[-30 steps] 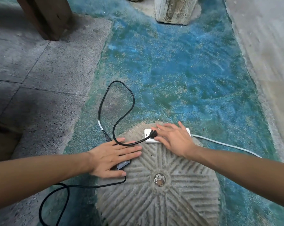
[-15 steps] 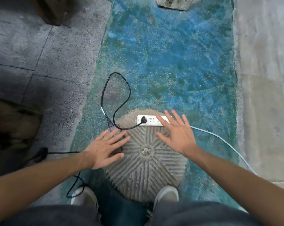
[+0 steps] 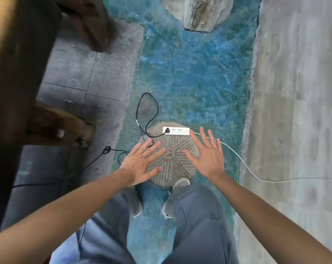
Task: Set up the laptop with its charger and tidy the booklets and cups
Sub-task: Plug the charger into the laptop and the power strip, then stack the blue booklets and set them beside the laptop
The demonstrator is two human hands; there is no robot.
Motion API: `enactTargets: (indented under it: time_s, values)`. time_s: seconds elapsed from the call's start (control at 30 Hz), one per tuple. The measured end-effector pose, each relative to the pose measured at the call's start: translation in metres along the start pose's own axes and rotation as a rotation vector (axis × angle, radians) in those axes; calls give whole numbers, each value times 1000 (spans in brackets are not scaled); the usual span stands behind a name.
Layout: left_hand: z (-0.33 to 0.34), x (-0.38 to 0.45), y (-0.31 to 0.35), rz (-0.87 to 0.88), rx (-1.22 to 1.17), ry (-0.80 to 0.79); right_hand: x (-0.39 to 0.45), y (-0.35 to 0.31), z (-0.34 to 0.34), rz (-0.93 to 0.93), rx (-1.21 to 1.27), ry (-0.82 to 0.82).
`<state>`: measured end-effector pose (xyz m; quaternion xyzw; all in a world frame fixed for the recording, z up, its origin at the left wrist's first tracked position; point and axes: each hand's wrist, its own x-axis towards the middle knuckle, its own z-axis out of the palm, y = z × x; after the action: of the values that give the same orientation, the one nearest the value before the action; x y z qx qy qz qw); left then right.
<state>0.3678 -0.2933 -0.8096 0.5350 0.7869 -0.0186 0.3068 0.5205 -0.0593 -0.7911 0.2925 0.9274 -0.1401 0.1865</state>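
A white power strip lies on the far edge of a round grooved stone set in the blue-green floor. The black charger plug sits in its left socket. Its black cable loops away and back to the charger brick, mostly hidden behind my left fingertips. My left hand hovers spread over the stone's left side, holding nothing. My right hand hovers spread over its right side, also empty.
A dark wooden table edge and its legs fill the left. The thin black cord runs left under it. The strip's white cable trails right over grey concrete. A pale stone block stands ahead. My shoes touch the stone.
I have risen from a crouch, so the floor looks farther away. My right hand left the power strip and my left hand lifted off the charger brick; both now hover open.
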Motion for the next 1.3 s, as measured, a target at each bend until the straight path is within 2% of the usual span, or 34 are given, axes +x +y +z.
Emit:
enactTargets:
  time_s: [0.2,0.3,0.4,0.57,0.93,1.3]
  values:
    - [-126,-60,62,-24,25,92,-64,-40,-123,125,273,56]
    - [-185,-102,93,-123,-29,135,-105,-55,-182,161,349,96]
    - [-218,-135,114,-239,-93,217,-135,-62,-217,101,332,163]
    - [-228,-157,127,-352,-130,308,-144,-70,-238,24,292,192]
    - [-238,-194,118,-475,-123,399,-141,-86,-255,-155,241,205]
    - [-237,-256,74,-730,-232,577,-117,-186,-270,-436,161,111]
